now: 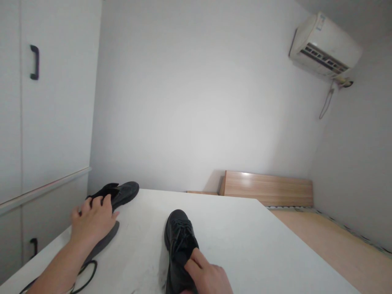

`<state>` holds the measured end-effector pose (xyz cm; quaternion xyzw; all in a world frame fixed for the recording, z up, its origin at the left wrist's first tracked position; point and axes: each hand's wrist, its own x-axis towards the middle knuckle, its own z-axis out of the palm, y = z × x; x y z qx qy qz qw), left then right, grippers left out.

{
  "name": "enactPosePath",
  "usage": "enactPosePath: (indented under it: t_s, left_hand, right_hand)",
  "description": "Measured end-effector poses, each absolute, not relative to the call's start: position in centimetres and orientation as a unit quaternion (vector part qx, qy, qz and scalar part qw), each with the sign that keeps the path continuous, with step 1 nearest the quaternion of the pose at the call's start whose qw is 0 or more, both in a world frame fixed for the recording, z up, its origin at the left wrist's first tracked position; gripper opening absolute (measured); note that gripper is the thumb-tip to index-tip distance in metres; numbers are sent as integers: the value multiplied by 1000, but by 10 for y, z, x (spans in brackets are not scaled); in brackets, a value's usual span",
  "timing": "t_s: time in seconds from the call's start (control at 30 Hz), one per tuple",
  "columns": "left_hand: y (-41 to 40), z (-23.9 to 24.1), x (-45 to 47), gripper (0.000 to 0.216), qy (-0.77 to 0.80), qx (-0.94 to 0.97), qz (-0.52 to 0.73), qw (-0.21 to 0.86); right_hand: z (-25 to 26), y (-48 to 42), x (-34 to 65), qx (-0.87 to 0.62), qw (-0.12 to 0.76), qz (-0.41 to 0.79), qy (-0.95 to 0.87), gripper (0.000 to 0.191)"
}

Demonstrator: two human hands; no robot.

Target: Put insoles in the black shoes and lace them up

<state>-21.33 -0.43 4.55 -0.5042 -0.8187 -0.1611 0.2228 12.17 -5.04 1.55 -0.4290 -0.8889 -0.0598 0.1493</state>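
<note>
Two black lace-up shoes lie on a white table (245, 237). My left hand (92, 220) rests on top of the left shoe (122, 192) at the table's far left edge, fingers curled over its opening. My right hand (208, 275) grips the heel end of the right shoe (179, 237), which points away from me near the table's middle; the thumb lies along the shoe's tongue. A loose black lace (87, 275) trails on the table under my left forearm.
A white wardrobe (45, 122) with black handles stands close on the left. Behind the table is a wooden bed frame (269, 190) and a bare wooden base on the right. An air conditioner (324, 47) hangs high on the right wall.
</note>
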Motion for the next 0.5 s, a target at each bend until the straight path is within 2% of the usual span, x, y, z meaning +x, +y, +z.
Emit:
enactPosePath:
  t_s: [0.1, 0.2, 0.27, 0.5]
  left_hand:
    - [-8, 39, -227, 38, -823, -509, -156, 200]
    - [-7, 38, -235, 38, -822, -506, -175, 193]
    - [-5, 38, -238, 38, -828, -498, -183, 184]
    - [3, 27, -250, 36, -843, -461, -251, 117]
  right_hand:
    - [35, -48, 144, -443, 216, 69, -867, 20]
    - [42, -42, 182, -455, 311, 130, -824, 10]
    - [41, -34, 212, -465, 347, 131, -804, 7]
    - [25, 12, 330, -547, 394, 22, -738, 25]
